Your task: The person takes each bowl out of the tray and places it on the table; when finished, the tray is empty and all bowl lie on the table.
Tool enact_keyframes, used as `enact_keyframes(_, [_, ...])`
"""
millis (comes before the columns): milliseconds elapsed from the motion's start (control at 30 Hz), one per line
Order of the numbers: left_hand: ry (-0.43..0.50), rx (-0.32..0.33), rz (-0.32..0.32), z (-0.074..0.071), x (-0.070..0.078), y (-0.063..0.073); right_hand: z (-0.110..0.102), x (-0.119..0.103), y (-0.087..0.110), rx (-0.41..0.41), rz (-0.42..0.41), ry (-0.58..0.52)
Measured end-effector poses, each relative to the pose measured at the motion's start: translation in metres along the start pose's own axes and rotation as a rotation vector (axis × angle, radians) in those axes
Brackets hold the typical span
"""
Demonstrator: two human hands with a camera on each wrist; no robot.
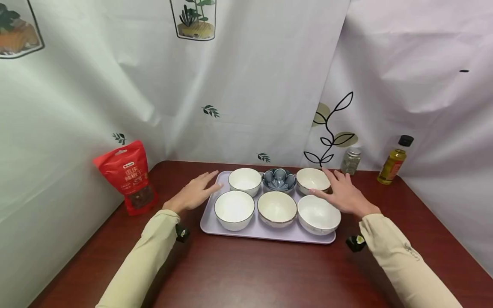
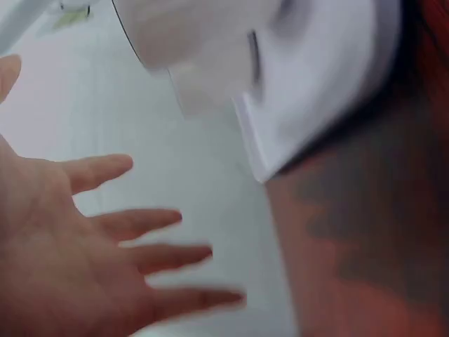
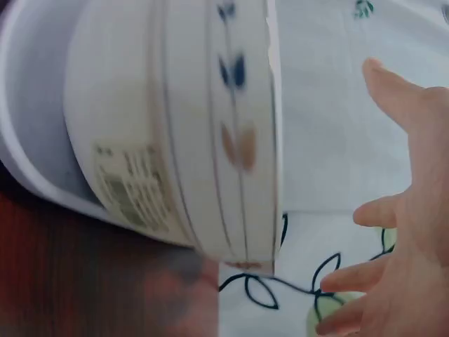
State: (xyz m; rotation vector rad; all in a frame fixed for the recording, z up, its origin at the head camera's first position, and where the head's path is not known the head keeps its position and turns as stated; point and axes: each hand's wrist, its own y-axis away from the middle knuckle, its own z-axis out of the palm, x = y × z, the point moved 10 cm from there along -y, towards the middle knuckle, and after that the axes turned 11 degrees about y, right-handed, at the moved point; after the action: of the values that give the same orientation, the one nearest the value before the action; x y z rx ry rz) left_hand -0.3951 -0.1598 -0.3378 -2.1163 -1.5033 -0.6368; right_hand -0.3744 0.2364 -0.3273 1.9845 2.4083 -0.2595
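Empty, splay-fingered left hand (image 1: 194, 193) and right hand (image 1: 345, 196) flank a lavender tray (image 1: 267, 233) of bowls (image 1: 277, 209), apparently positioning; gripping would demand curling.

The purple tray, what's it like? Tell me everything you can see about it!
The tray is pale purple and shallow, an oblong with rounded corners and a raised rim. It looks like smooth plastic. It lies flat on the red-brown table, bearing six bowls in two rows of three. The left hand and right hand are near its two ends; neither seems to touch it.
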Motion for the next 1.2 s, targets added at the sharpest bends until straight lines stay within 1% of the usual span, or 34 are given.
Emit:
enact_keyframes(100, [0.145, -0.01, 0.014, 0.0, -0.016, -0.004, 0.001, 0.008, -0.006, -0.012, -0.008, -0.071])
enact_keyframes(133, [0.187, -0.017, 0.01, 0.001, -0.022, -0.005, 0.002, 0.012, -0.008, -0.019, -0.006, -0.088])
enact_keyframes(200, [0.248, -0.04, 0.002, 0.004, -0.032, -0.007, 0.004, 0.018, -0.012, -0.029, -0.003, -0.101])
enact_keyframes(267, [0.326, -0.088, 0.004, 0.009, -0.04, -0.01, 0.007, 0.023, -0.015, -0.037, 0.005, -0.101])
enact_keyframes(333, [0.415, -0.143, -0.008, 0.013, -0.048, -0.012, 0.011, 0.028, -0.019, -0.042, 0.006, -0.115])
enact_keyframes(400, [0.494, -0.196, -0.024, 0.018, -0.055, -0.012, 0.018, 0.034, -0.022, -0.062, 0.015, -0.162])
enact_keyframes(467, [0.53, -0.229, -0.046, 0.022, -0.061, -0.013, 0.026, 0.041, -0.025, -0.09, 0.027, -0.251])
enact_keyframes(533, [0.538, -0.244, -0.05, 0.025, -0.064, -0.013, 0.033, 0.046, -0.028, -0.117, 0.029, -0.373])
enact_keyframes(667, [0.55, -0.239, -0.053, 0.026, -0.066, -0.014, 0.043, 0.054, -0.031, -0.143, 0.029, -0.624])
enact_keyframes(733, [0.549, -0.234, -0.06, 0.027, -0.067, -0.015, 0.047, 0.057, -0.032, -0.146, 0.043, -0.717])
enact_keyframes(800, [0.539, -0.23, -0.082, 0.027, -0.069, -0.017, 0.049, 0.06, -0.032, -0.147, 0.062, -0.789])
enact_keyframes(967, [0.498, -0.211, -0.119, 0.025, -0.074, -0.023, 0.054, 0.061, -0.036, -0.161, 0.097, -0.934])
enact_keyframes(1067, [0.501, -0.21, -0.14, 0.025, -0.078, -0.023, 0.058, 0.06, -0.039, -0.171, 0.12, -0.963])
enact_keyframes(1200, [0.518, -0.204, -0.136, 0.024, -0.081, -0.022, 0.06, 0.06, -0.041, -0.16, 0.139, -0.982])
